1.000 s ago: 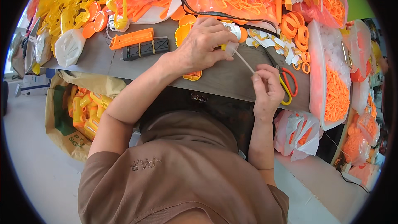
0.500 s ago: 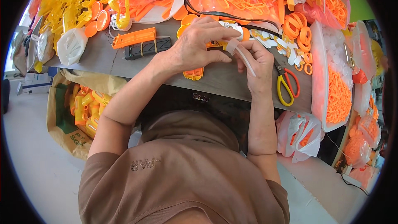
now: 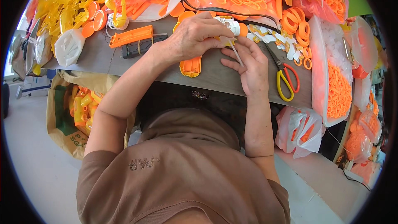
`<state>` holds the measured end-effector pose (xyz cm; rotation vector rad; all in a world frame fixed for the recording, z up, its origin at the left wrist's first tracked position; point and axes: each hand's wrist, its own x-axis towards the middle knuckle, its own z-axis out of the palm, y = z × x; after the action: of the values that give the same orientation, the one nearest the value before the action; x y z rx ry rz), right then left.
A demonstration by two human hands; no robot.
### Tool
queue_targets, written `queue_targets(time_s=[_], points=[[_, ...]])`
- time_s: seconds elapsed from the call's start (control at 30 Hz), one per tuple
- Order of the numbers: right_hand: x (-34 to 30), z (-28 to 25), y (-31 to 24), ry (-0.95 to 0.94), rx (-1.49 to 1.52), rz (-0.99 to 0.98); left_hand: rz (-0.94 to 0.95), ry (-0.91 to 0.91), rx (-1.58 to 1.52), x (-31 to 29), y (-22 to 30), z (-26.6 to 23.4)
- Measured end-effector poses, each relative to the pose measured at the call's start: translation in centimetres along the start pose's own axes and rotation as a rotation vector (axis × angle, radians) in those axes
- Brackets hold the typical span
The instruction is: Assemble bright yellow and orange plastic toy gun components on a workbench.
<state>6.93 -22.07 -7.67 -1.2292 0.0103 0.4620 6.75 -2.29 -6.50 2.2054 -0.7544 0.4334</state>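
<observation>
My left hand point(image 3: 197, 36) is above the table's near part, thumb and fingers pinching a small translucent white plastic part point(image 3: 226, 40) with a thin white stem point(image 3: 236, 53). Close by on the right, my right hand point(image 3: 252, 63) has its fingers apart around the stem; the index fingertip is near the part's wide end. Behind the hands lies a white and yellow assembly point(image 3: 232, 26) with an orange end, partly hidden by my left hand. An orange plastic cover point(image 3: 190, 66) lies below my left wrist. Red-and-yellow-handled scissors point(image 3: 286, 81) rest right of my right hand.
Left of my arm are an orange cover point(image 3: 132, 36) and a black tray-like piece point(image 3: 139, 49). Yellow parts point(image 3: 62, 4) and orange rings point(image 3: 304, 33) are heaped behind. A clear tub point(image 3: 319, 99) stands at right, a paper bag point(image 3: 58, 118) below left.
The translucent part has turned, its stem now narrower to view. My left fingers have closed on it, and my right fingers have spread and moved slightly left. The view has shifted a little.
</observation>
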Motion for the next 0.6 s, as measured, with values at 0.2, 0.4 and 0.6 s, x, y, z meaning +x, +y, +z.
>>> queue_targets(time_s=[0.2,0.4,0.6], points=[[-0.8,-0.3,0.8,-0.045,0.224,0.045,0.018,-0.015,-0.033,-0.1,0.3,-0.3],[-1.8,0.4,2.3,-0.014,0.326,-0.045,0.056,-0.05,0.009,0.0,0.5,-0.2],[-2.3,0.8,2.7,0.035,0.307,-0.126,-0.05,-0.095,-0.012,0.0,0.7,-0.3]])
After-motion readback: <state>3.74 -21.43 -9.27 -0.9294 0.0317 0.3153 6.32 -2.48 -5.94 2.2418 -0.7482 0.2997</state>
